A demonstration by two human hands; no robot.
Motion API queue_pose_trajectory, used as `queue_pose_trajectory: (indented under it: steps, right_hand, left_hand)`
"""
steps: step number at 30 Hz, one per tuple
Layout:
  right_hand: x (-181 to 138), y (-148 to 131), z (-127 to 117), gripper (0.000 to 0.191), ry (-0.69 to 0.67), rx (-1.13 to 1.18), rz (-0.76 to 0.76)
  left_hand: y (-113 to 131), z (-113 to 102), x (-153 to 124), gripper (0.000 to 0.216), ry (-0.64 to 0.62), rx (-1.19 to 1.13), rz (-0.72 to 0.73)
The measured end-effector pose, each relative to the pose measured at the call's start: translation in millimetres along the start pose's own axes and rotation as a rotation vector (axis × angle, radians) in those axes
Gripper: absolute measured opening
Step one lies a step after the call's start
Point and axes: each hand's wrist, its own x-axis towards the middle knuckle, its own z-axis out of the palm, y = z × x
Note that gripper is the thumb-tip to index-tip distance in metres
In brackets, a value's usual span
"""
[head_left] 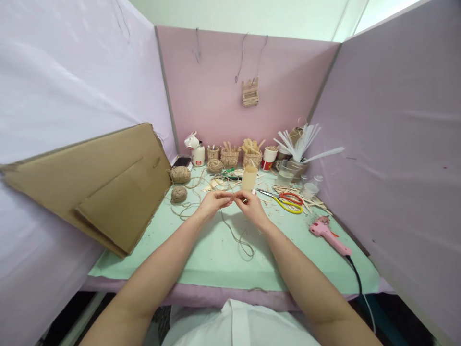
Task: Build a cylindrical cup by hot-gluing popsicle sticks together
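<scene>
My left hand and my right hand meet fingertip to fingertip above the middle of the table. Both are pinched closed on a strand of twine, whose loose length drops below them and curls on the tabletop. The exact grip is too small to make out. Just behind my right hand stands a pale, box-like piece with a small stick at its top. Scissors with red and yellow handles lie right of that hand. Two balls of twine rest to the left.
Cardboard sheets lean at the left. A pink glue gun with a cord lies at the right. Cups and baskets of craft sticks line the back, beside white strips and a clear cup. Stick scraps litter the right.
</scene>
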Motion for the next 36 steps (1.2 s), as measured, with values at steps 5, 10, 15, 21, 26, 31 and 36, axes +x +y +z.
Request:
queue_pose_trajectory:
  steps: [5,10,15,21,26,31,36]
  right_hand:
    - [-1,3,0,0.019,0.002,-0.097,-0.096]
    - [-3,3,0,0.027,-0.017,-0.369,-0.256]
    - [-7,-2,0,0.026,-0.023,-0.631,-0.255]
    - [-8,-4,1,0.028,-0.049,-0.655,-0.264]
    - [-4,3,3,0.024,-0.024,-0.289,-0.154]
    - [-1,9,5,0.018,0.034,-0.066,0.015]
    - [0,10,7,0.021,0.015,0.027,0.088]
  left_hand:
    - [-2,-1,3,0.022,0.082,0.042,0.03]
    - [-5,-4,5,0.028,0.033,-0.003,0.019]
    - [-5,-4,4,0.039,-0.033,0.053,0.015]
    - [-8,-2,5,0.038,0.011,-0.027,0.017]
    - [-8,0,5,0.028,0.055,-0.03,0.01]
    - [-4,2,1,0.028,0.074,-0.019,0.022]
    - [-3,5,-1,0.027,0.069,0.032,0.051]
